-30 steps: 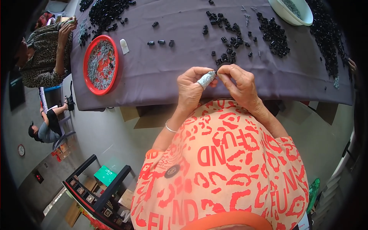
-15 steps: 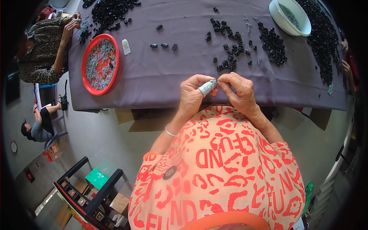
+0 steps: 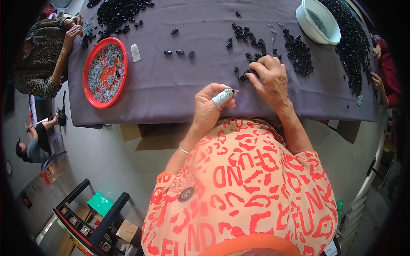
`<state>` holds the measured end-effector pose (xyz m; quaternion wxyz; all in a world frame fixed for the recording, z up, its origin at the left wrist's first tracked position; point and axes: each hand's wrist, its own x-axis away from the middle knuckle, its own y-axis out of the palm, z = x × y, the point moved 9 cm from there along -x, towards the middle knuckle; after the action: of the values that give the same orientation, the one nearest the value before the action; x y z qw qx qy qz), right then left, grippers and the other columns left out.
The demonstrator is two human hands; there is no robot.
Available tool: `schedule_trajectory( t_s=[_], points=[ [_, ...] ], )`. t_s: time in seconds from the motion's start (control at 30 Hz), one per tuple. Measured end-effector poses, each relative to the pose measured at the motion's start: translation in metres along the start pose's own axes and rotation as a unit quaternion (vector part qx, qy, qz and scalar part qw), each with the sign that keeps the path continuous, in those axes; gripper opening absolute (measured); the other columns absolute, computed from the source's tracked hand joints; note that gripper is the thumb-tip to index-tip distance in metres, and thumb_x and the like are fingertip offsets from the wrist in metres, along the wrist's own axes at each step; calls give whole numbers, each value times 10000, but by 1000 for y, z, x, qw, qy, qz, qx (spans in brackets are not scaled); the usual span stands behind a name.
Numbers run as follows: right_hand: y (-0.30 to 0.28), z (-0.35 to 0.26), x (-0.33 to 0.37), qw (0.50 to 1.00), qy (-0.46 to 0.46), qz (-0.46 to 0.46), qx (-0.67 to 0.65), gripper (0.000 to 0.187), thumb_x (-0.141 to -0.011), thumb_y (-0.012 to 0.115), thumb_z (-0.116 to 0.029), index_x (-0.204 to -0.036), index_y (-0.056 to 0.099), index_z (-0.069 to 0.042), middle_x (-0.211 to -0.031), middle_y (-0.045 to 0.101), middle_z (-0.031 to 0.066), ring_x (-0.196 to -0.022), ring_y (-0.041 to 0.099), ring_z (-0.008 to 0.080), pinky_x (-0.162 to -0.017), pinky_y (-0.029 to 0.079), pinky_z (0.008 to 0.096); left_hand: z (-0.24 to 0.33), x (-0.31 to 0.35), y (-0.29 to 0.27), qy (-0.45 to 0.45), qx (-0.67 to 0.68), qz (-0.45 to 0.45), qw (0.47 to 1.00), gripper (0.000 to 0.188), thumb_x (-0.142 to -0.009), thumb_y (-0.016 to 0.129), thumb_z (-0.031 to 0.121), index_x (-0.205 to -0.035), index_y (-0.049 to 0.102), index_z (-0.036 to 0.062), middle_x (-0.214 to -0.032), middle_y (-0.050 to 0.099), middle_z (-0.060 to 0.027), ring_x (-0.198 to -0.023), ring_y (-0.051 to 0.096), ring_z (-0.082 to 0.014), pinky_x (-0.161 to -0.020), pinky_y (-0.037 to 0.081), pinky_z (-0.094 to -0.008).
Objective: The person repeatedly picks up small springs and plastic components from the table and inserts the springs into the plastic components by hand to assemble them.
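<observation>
My left hand (image 3: 206, 104) is closed in a pinch above the table's front edge. A grey-white patterned sleeve (image 3: 222, 98) covers one digit, and at its tip a small black plastic part (image 3: 233, 91) is held, with a thin point sticking out. My right hand (image 3: 271, 81) reaches forward over the cloth, thumb and forefinger apart beside loose black parts (image 3: 242, 78). Some of those parts are hidden beneath its fingers. More black parts (image 3: 243, 33) lie scattered beyond it, and a heap of the same (image 3: 299, 55) sits to its right.
A red tray (image 3: 86, 81) of thin grey pieces stands left, near a white tab (image 3: 136, 53) and three lined-up black parts (image 3: 180, 52). A white bowl (image 3: 302, 19) and large black pile (image 3: 352, 55) lie right. Other people's hands (image 3: 73, 34) work at both table ends.
My right hand has left the left hand's fingertips and moved forward to the loose black parts. The left hand still pinches its part. The whole view has shifted slightly.
</observation>
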<state>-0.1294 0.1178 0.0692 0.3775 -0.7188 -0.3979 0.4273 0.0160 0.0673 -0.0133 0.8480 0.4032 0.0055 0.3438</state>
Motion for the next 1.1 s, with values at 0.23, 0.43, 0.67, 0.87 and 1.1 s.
schedule_trajectory(
  t_s=[0.23,0.43,0.67,0.87,1.1],
  points=[
    [12,1,-3,999,2,-20,33,181,-724,708,-142,-876,615,-109,-910,552,19,-911,514,219,-776,362,372,-3,-1,0,5,8,-3,1000,157,-857,669,75,-979,621,-11,-924,662,-111,-783,654,-160,-681,569,-279],
    [10,11,10,947,113,-19,-299,179,-794,665,25,-955,609,-29,-919,647,56,-824,630,136,-739,507,301,-2,-2,-3,11,13,6,1000,146,-859,664,72,-974,624,-7,-918,663,-107,-800,649,-157,-695,564,-277],
    [32,16,32,723,221,-33,-654,160,-862,619,40,-1019,609,15,-902,652,78,-876,657,164,-764,569,275,-1,-2,-1,15,11,-9,1000,154,-870,655,91,-987,624,-4,-928,662,-100,-826,647,-154,-708,562,-278],
    [39,12,42,692,248,-56,-676,258,-875,623,-7,-1131,609,24,-961,677,126,-856,670,174,-758,571,297,2,0,0,31,18,10,999,125,-891,622,51,-1000,612,-10,-904,673,-124,-746,665,-151,-679,563,-275],
    [40,8,46,683,235,-73,-688,206,-899,598,-24,-1099,613,27,-962,678,129,-848,673,181,-778,560,293,4,1,3,35,11,19,999,127,-888,625,50,-1001,612,-6,-907,669,-118,-749,662,-151,-683,560,-272]
  ],
)
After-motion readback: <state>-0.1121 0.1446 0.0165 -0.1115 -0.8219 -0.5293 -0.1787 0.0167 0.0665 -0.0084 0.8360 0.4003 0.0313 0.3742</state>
